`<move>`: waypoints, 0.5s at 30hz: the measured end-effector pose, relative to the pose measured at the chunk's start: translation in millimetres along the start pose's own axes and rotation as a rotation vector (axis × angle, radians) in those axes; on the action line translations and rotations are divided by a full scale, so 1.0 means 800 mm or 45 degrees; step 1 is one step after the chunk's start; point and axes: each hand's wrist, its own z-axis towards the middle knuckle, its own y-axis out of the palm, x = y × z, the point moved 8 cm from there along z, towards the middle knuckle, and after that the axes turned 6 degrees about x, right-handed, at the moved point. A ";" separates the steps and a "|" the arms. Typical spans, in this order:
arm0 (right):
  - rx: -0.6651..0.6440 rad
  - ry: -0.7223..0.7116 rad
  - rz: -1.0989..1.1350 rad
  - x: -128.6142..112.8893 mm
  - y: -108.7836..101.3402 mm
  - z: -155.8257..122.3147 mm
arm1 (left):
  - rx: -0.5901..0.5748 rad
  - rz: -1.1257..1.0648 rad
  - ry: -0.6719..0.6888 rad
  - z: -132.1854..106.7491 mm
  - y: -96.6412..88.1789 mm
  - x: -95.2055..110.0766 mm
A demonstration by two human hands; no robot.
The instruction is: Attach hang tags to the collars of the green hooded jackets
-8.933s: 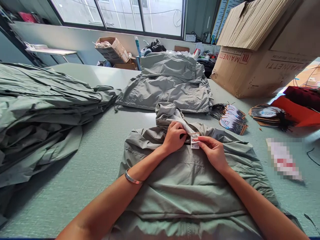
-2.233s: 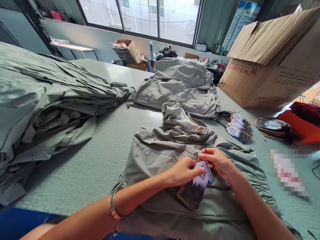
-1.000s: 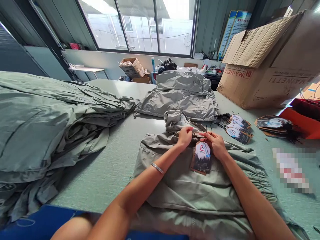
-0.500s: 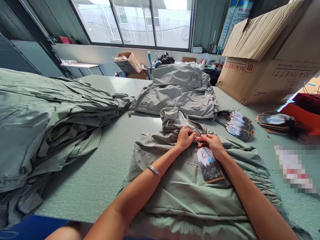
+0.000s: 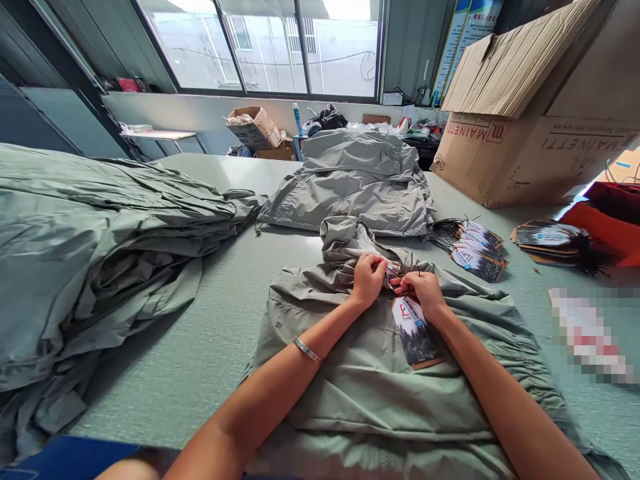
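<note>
A grey-green jacket [image 5: 380,393] lies flat on the table in front of me, its hood bunched up at the far end. My left hand [image 5: 367,278] pinches the small white neck label [image 5: 391,273] at the collar. My right hand [image 5: 424,292] is closed right beside it, gripping the black string of a hang tag [image 5: 416,331]. The tag is a dark forest-print card with a white and blue top, and it rests on the jacket just below my right hand. A metal bangle [image 5: 306,349] circles my left wrist.
A tall pile of the same jackets [image 5: 100,233] fills the left. Another folded stack [image 5: 357,180] sits behind. Loose hang tags with black strings [image 5: 473,248] and a second bundle [image 5: 547,240] lie right. A big cardboard box [image 5: 530,120] stands at the far right, red fabric [image 5: 607,223] beside it.
Both hands rose from the jacket's middle to the collar, bringing the hang tag along. The tag now lies flat under my right hand, and my left fingers have taken the neck label.
</note>
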 end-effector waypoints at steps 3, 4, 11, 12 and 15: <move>0.053 0.006 0.023 0.001 -0.001 0.000 | 0.015 -0.009 -0.020 -0.001 -0.001 -0.001; 0.067 0.008 0.027 0.002 -0.001 0.000 | 0.016 -0.011 -0.031 -0.001 -0.001 -0.002; 0.069 0.008 0.019 0.006 -0.001 0.005 | -0.154 -0.022 -0.333 0.001 0.012 -0.033; 0.052 0.004 0.011 0.006 -0.001 0.007 | -0.168 -0.018 -0.350 0.002 0.014 -0.035; -0.002 -0.013 -0.019 0.008 0.001 0.011 | -0.199 0.005 -0.374 0.005 0.018 -0.037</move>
